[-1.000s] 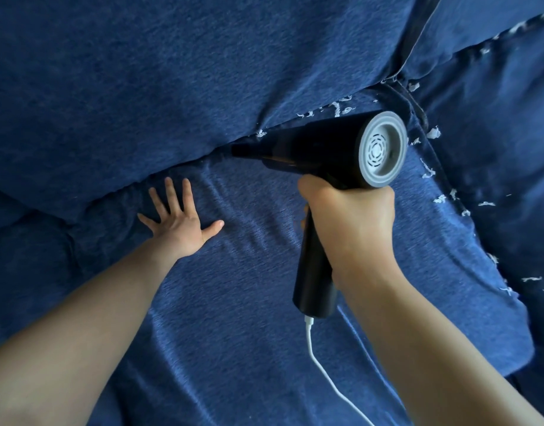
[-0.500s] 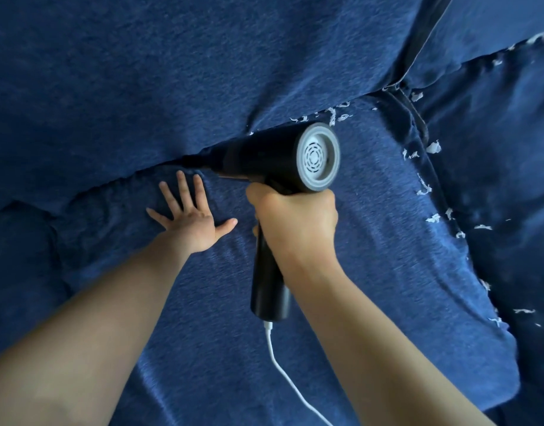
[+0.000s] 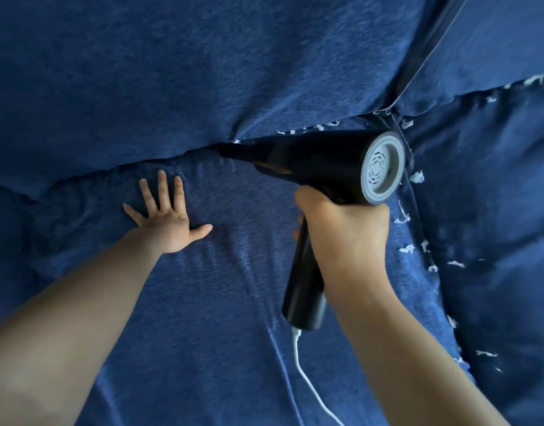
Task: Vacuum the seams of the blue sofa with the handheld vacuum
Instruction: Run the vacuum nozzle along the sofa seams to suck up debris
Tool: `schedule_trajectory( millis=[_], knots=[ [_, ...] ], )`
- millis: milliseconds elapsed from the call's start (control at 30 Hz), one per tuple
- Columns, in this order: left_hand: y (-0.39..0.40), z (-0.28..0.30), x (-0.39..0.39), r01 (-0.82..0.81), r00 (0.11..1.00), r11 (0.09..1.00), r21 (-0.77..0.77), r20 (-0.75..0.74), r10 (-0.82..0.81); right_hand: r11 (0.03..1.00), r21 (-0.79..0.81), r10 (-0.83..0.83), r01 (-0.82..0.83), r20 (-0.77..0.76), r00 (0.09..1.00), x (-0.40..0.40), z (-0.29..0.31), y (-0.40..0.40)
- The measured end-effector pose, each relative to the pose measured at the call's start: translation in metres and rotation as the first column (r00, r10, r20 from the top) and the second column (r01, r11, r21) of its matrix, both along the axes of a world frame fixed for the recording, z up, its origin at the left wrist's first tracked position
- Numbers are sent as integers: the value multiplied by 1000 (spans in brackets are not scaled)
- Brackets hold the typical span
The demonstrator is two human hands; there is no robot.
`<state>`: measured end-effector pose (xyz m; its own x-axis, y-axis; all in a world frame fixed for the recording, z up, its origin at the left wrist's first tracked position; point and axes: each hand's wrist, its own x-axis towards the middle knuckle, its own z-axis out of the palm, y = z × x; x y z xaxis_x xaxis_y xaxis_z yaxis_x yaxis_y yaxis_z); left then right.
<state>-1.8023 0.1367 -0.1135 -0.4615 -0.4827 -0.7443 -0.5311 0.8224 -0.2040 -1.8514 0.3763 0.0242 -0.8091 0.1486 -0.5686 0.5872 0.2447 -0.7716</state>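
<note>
The blue sofa's seat cushion (image 3: 227, 302) fills the middle, its back cushion (image 3: 172, 72) above it. My right hand (image 3: 344, 232) grips the handle of the black handheld vacuum (image 3: 320, 161), whose grey vented rear cap faces me. Its narrow nozzle pokes into the seam (image 3: 203, 150) between seat and back cushion. My left hand (image 3: 166, 219) lies flat with fingers spread on the seat cushion, left of the nozzle. White paper scraps (image 3: 313, 127) sit along the seam right of the nozzle.
More white scraps (image 3: 403, 216) line the seam between this seat cushion and the right seat cushion (image 3: 495, 241). A white cord (image 3: 307, 382) runs from the vacuum's handle base toward me. A second back cushion (image 3: 495, 41) is at the top right.
The vacuum and my right hand slid left along the back seam, then returned right, so the nozzle now sits farther right. My left hand stayed pressed flat on the seat.
</note>
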Motion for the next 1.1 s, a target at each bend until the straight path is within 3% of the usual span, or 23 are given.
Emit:
schedule_trajectory(
  millis=[300, 733, 967, 1100],
  knots=[
    [2, 1, -2, 19, 1000, 1000, 2, 4, -19, 1000, -16, -5, 6, 88, 996, -8, -3, -11],
    [1, -1, 0, 31, 999, 999, 9, -31, -30, 999, 25, -43, 40, 98, 994, -13, 1, -24],
    [7, 17, -8, -77, 984, 988, 133, -150, 96, 997, 55, -66, 62, 67, 996, 2, 17, -7],
    [25, 20, -23, 30, 979, 983, 179, -203, 7, 992, 88, -97, 95, 19, 995, 5, 21, 7]
  ],
)
